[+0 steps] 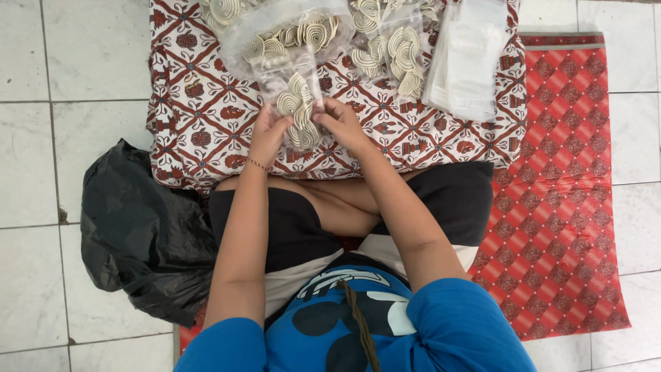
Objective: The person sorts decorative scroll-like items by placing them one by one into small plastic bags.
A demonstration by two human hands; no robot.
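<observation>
Both hands on it now: my left hand [267, 134] and right hand [342, 124] pinch a small clear bag [295, 103] of beige spiral pieces. Filled bags [392, 48] lie beyond my fingers, and empty bags [465, 58] sit off right, so I'd say partway.

A crumpled black plastic bag [141, 231] lay on the white tiled floor [41, 138], a red diamond-patterned mat [564, 200] opposite, empty clear bags [468, 58] stacked above.

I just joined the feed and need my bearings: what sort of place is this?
Probably a home floor used for hand packing. The person sits on a red diamond-patterned mat over white floor tiles, with a brown-and-white patterned cushion as a work surface and both hands on a small clear bag of cream spiral snacks.
</observation>
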